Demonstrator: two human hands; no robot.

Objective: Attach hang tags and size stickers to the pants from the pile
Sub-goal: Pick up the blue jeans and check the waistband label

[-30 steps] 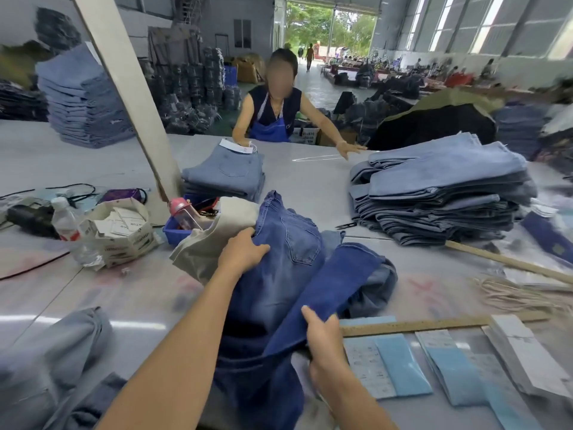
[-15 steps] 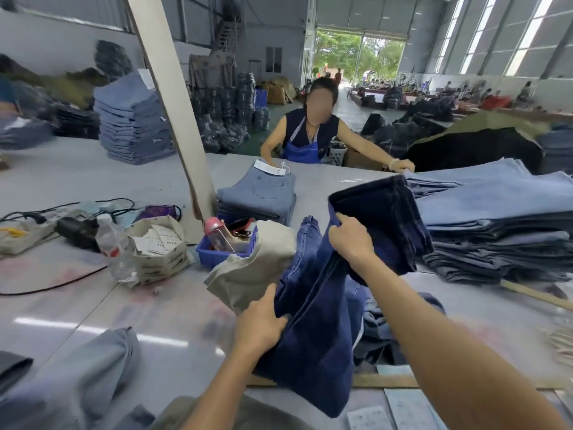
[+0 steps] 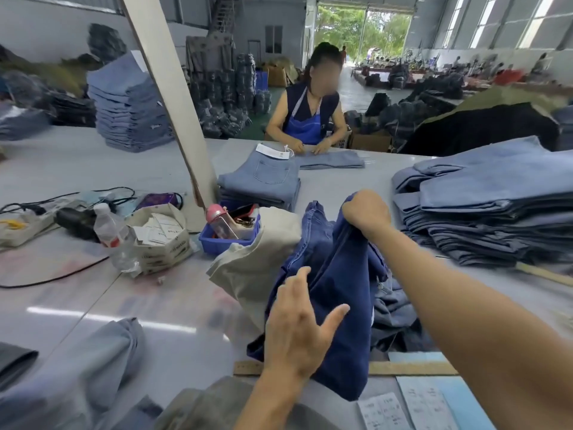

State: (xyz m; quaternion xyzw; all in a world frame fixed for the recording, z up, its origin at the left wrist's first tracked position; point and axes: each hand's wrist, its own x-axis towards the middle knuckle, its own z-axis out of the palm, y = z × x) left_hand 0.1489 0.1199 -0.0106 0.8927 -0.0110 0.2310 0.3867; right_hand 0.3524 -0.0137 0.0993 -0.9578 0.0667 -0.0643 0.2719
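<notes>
Dark blue jeans (image 3: 336, 293) lie bunched on the table before me. My right hand (image 3: 366, 214) grips a fold of them, raised at their far end. My left hand (image 3: 299, 328) hovers with spread fingers over their near part, holding nothing. Size sticker sheets (image 3: 403, 408) lie at the near right edge. A small carton of hang tags (image 3: 161, 235) stands at the left. Cream pants (image 3: 257, 262) lie beside the dark jeans, and a tall pile of light blue jeans (image 3: 496, 200) rises at the right.
A wooden ruler (image 3: 409, 367) crosses the near table. A blue tray (image 3: 229, 240) holding a pink-capped bottle, a clear water bottle (image 3: 113, 235), cables and a slanted post (image 3: 173, 97) fill the left. A person across the table handles folded jeans (image 3: 263, 178). Grey pants (image 3: 83, 377) lie near left.
My right hand lowered the gripped fold of dark jeans from its raised position. My left hand let go of the fabric and opened above it. The person opposite drew both hands in.
</notes>
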